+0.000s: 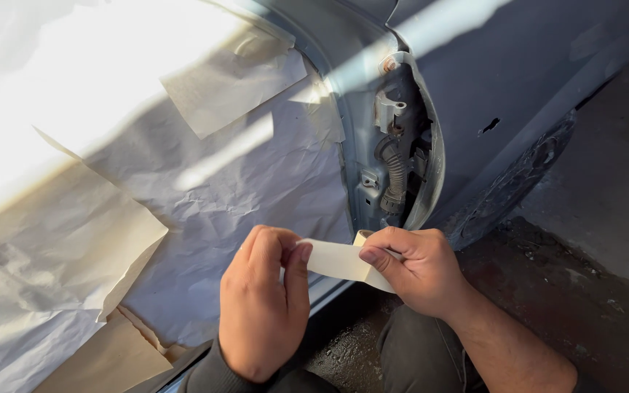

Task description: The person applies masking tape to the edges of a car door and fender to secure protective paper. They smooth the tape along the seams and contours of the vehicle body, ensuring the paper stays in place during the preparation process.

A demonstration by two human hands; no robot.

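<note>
Both hands (343, 280) stretch masking tape (338, 260) beside paper-masked car door (205, 189).

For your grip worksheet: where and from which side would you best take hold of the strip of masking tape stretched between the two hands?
Probably pinch the masking tape strip at its free left end, coming from the left, as the left hand does; the strip is flat and taut, and its right end is taken up by the right hand.

Tight against the panel, open behind

My hands have free room over the concrete floor (606, 189) to my right; ahead, the papered car door (205, 196) blocks them, and the hinge gap (402, 145) is crowded by a ribbed hose (396, 175).
</note>
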